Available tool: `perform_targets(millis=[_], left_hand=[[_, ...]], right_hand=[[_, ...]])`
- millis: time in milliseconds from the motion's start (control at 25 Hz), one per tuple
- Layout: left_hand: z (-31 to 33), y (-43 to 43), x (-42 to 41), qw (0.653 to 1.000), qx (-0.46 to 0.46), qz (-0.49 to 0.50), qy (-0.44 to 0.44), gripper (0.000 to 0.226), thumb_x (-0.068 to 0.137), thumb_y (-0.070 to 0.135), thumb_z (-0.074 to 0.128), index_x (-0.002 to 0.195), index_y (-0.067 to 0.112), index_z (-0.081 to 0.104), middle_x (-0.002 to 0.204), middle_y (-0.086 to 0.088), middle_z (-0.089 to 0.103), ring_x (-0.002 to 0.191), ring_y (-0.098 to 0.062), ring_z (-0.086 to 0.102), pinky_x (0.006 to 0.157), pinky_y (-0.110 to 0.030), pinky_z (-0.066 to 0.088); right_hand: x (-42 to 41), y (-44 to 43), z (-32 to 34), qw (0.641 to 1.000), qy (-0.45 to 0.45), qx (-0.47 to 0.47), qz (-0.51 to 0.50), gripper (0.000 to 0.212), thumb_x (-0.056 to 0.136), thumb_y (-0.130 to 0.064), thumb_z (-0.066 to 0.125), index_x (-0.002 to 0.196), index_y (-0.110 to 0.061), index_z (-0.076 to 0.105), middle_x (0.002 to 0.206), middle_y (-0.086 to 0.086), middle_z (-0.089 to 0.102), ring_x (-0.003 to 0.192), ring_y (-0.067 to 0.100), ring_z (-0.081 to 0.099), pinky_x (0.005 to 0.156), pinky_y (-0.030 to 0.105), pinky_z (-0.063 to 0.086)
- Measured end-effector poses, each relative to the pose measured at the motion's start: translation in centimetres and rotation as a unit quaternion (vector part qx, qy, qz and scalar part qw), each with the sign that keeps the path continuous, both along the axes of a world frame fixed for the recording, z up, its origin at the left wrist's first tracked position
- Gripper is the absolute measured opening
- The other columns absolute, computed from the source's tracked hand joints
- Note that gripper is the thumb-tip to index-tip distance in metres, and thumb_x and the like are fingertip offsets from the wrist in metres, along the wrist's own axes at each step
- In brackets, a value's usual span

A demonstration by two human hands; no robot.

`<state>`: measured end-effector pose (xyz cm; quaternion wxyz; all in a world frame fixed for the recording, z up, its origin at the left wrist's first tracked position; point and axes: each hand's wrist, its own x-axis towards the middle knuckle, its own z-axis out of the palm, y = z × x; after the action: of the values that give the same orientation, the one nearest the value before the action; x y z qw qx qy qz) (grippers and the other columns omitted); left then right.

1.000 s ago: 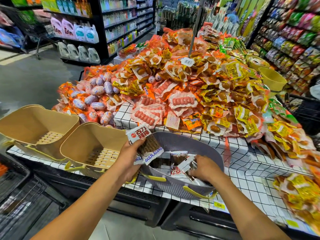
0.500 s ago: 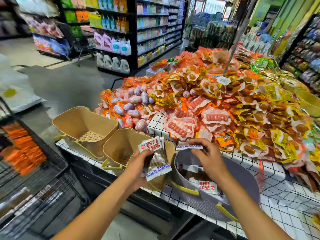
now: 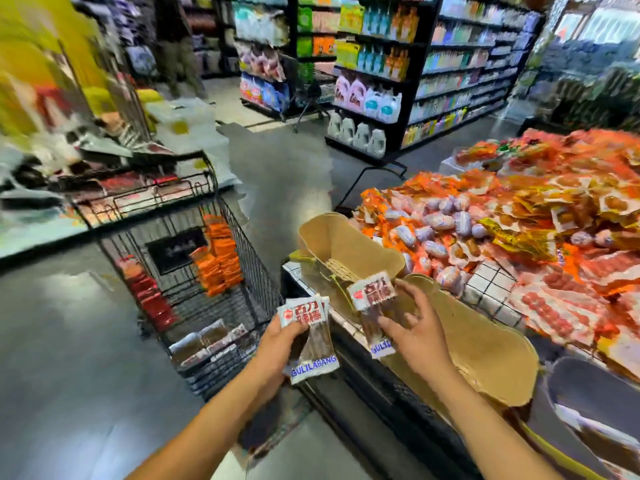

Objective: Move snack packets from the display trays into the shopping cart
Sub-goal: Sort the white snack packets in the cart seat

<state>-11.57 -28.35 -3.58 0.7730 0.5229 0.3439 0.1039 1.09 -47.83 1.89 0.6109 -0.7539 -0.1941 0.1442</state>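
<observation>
My left hand (image 3: pixel 280 344) grips a small stack of white and brown snack packets (image 3: pixel 311 337) marked GULILABANG, held just right of the black wire shopping cart (image 3: pixel 256 268). My right hand (image 3: pixel 412 323) holds another such packet (image 3: pixel 374 306) over the display table's near edge, beside the beige trays (image 3: pixel 346 247). The cart holds orange packets (image 3: pixel 218 261), red packets (image 3: pixel 149 296) and several matching white and brown packets (image 3: pixel 207 344) at its bottom. The grey tray (image 3: pixel 595 393) lies at the far right.
The display table (image 3: pixel 491 285) at the right is heaped with orange, red and yellow snack packs. Dark shelving (image 3: pixel 415 81) with bottles stands across the grey aisle floor. Another loaded cart (image 3: pixel 138 188) stands behind mine at the left.
The view has swung left, bringing the cart into sight. Both hands have moved left from the grey tray toward the cart, each carrying packets; my right hand now holds a packet it lifted from the tray.
</observation>
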Motion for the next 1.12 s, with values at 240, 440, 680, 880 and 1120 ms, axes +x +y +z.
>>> perform_targets(millis=[240, 440, 680, 880, 1120], left_hand=[[-1.6, 10.5, -8.0, 0.995, 0.031, 0.092, 0.024, 0.017, 0.102, -0.002, 0.048, 0.109, 0.01, 0.059, 0.068, 0.0, 0.065, 0.044, 0.0, 0.057, 0.04, -0.013, 0.04], [-4.4, 17.1, -11.4, 0.98, 0.019, 0.18, 0.084, 0.016, 0.098, 0.004, 0.055, 0.105, 0.014, 0.066, 0.089, -0.005, 0.071, 0.063, -0.008, 0.062, 0.05, -0.02, 0.045], [-6.9, 23.5, -10.5, 0.978, -0.011, 0.188, 0.088, 0.029, 0.098, 0.012, 0.056, 0.125, 0.018, 0.063, 0.114, -0.004, 0.077, 0.11, -0.027, 0.072, 0.103, -0.05, 0.054], [-9.0, 30.0, -6.6, 0.974, -0.037, 0.194, 0.114, 0.03, 0.1, 0.021, 0.057, 0.131, 0.022, 0.057, 0.113, -0.005, 0.077, 0.103, -0.025, 0.075, 0.093, -0.051, 0.059], [-12.7, 36.4, -2.8, 0.961, -0.054, 0.227, 0.148, 0.031, 0.102, 0.015, 0.056, 0.133, 0.021, 0.055, 0.116, -0.003, 0.075, 0.094, -0.011, 0.075, 0.074, -0.028, 0.059]], right_hand=[[-3.4, 14.4, -4.2, 0.992, 0.123, -0.023, 0.035, 0.052, 0.082, 0.016, 0.068, 0.125, -0.012, 0.061, 0.122, 0.014, 0.068, 0.103, 0.022, 0.065, 0.103, 0.043, 0.05], [-4.6, 23.0, -7.5, 0.982, 0.171, -0.04, 0.065, 0.027, 0.084, 0.014, 0.065, 0.102, -0.007, 0.068, 0.111, 0.027, 0.07, 0.099, 0.039, 0.068, 0.098, 0.056, 0.052], [-1.5, 32.1, -11.2, 0.972, 0.181, -0.084, 0.121, 0.026, 0.087, 0.007, 0.067, 0.106, -0.011, 0.07, 0.1, 0.007, 0.077, 0.097, 0.027, 0.072, 0.091, 0.043, 0.056], [3.6, 39.9, -15.2, 0.961, 0.189, -0.142, 0.141, 0.018, 0.093, -0.001, 0.062, 0.101, -0.014, 0.071, 0.096, 0.003, 0.076, 0.084, 0.015, 0.072, 0.075, 0.031, 0.056], [9.0, 46.0, -24.6, 0.932, 0.155, -0.286, 0.162, 0.014, 0.095, -0.002, 0.061, 0.101, -0.014, 0.066, 0.088, 0.002, 0.068, 0.071, 0.008, 0.058, 0.054, 0.012, 0.043]])
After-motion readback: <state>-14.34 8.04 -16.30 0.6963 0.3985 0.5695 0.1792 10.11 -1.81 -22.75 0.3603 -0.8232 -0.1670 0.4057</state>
